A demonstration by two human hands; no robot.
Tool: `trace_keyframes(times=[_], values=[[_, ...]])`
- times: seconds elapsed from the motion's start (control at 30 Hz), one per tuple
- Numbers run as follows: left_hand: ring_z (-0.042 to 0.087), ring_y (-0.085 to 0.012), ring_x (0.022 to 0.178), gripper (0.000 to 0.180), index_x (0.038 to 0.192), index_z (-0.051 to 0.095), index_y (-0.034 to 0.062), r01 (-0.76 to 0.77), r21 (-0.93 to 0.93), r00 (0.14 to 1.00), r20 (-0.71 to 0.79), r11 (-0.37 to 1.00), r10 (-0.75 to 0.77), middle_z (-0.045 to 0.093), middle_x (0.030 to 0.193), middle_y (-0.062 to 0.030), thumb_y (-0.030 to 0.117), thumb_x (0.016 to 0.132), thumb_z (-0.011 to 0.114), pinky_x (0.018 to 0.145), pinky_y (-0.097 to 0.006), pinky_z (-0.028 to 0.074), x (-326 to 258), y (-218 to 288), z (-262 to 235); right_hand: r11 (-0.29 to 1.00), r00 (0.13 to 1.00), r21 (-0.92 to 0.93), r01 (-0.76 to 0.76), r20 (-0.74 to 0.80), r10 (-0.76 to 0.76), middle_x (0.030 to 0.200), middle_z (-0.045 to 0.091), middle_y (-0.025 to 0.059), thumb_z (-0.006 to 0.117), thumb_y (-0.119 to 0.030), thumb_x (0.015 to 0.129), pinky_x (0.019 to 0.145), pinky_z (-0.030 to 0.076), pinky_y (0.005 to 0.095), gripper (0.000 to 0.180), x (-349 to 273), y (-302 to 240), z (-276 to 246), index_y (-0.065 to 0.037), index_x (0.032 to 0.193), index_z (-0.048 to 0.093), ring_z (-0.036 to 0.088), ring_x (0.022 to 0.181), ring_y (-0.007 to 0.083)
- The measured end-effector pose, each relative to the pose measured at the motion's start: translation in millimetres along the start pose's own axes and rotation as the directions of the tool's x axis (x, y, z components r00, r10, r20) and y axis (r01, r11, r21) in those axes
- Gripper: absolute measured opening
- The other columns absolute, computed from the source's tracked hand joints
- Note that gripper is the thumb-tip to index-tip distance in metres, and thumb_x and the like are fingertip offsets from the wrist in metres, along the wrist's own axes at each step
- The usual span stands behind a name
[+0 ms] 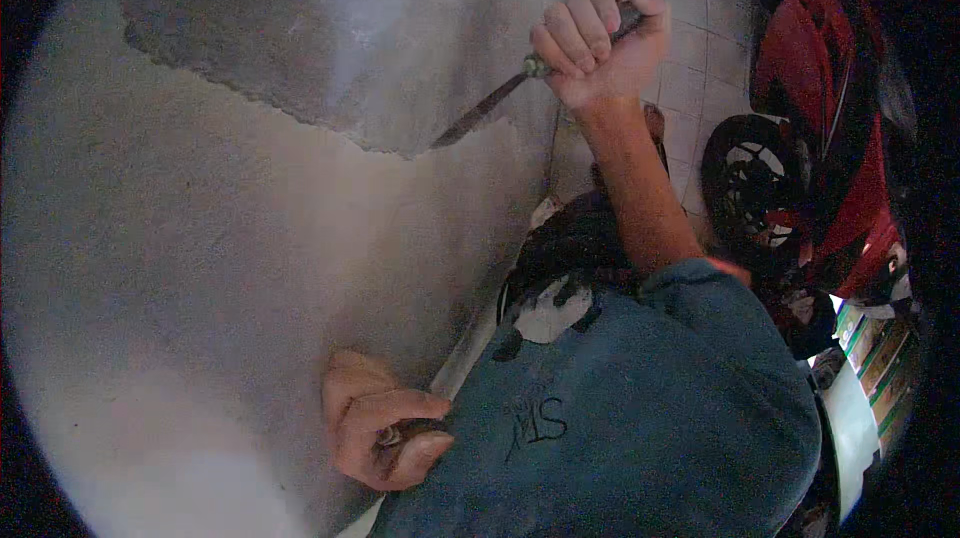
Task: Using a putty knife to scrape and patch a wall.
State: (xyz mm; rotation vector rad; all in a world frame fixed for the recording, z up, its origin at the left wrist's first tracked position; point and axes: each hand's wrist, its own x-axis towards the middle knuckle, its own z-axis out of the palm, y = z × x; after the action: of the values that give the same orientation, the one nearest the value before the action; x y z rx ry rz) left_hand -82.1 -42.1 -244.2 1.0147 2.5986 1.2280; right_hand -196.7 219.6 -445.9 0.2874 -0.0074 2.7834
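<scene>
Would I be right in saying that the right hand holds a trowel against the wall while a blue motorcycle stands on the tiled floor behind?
Not quite: the motorcycle is red, not blue, as the head view shows. The rest stands: the right hand holds the trowel against the wall, and the floor behind is tiled.

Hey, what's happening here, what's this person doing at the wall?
A person is working on a plastered wall. Their right hand is fisted around the handle of a trowel, whose blade tip meets the wall at the ragged edge between a rougher, darker patch above and smoother plaster below. The left hand rests low against the wall, pinching a small dark object that is too unclear to identify. A red motorbike stands on the tiled floor to the right.
</scene>
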Motion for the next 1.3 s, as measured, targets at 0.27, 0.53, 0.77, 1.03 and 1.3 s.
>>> trace_keyframes(times=[0.27,0.53,0.77,1.03,1.3], values=[[0.044,-0.0185,0.064,0.031,0.084,0.07,0.0042,-0.023,0.016,1.0,0.008,1.0,0.023,0.053,0.073,-0.0055,0.024,0.06,0.077,0.056,-0.032,0.034,-8,-2,6,0.999,1.0,0.046,-0.023,-0.014,0.024,0.044,0.031,-0.0042,0.044,-0.037,0.085,0.036,0.028,0.0278,0.036,-11,9,-14,-0.016,0.057,0.037,0.029,0.036,0.0112],[0.043,-0.0187,0.064,0.032,0.084,0.071,0.0046,-0.016,0.02,0.999,-0.031,1.0,0.017,0.053,0.073,-0.0053,0.025,0.061,0.078,0.057,-0.033,0.034,-12,2,15,0.985,0.998,0.159,0.063,0.014,-0.066,0.043,0.029,-0.004,0.045,-0.036,0.085,0.035,0.027,0.0276,0.035,-7,-18,-30,-0.015,0.058,0.037,0.028,0.035,0.0121],[0.043,-0.0188,0.064,0.034,0.086,0.071,0.0041,-0.037,0.032,0.999,-0.022,0.999,0.038,0.054,0.074,-0.0055,0.03,0.065,0.078,0.057,-0.034,0.034,-16,-3,16,0.994,0.985,0.085,0.067,-0.161,-0.053,0.043,0.029,-0.0044,0.045,-0.036,0.084,0.034,0.025,0.0288,0.036,-14,-30,-29,-0.015,0.056,0.036,0.027,0.035,0.0119],[0.045,-0.0199,0.066,0.032,0.086,0.07,0.0039,0.018,0.037,0.999,-0.047,0.999,-0.017,0.054,0.078,-0.0064,0.029,0.066,0.077,0.058,-0.034,0.034,-21,-10,24,0.996,0.964,-0.017,0.082,-0.252,-0.084,0.042,0.03,-0.0049,0.046,-0.037,0.083,0.033,0.026,0.0281,0.036,-23,-18,-31,-0.015,0.056,0.037,0.025,0.034,0.012],[0.045,-0.0207,0.066,0.032,0.088,0.07,0.0034,0.003,0.054,1.0,-0.013,0.999,-0.002,0.054,0.077,-0.0073,0.025,0.065,0.076,0.059,-0.033,0.035,-23,-13,29,0.991,0.955,-0.073,0.109,-0.27,-0.124,0.042,0.03,-0.005,0.045,-0.034,0.082,0.034,0.024,0.0254,0.036,-31,-13,-19,-0.016,0.053,0.033,0.025,0.034,0.0105]])
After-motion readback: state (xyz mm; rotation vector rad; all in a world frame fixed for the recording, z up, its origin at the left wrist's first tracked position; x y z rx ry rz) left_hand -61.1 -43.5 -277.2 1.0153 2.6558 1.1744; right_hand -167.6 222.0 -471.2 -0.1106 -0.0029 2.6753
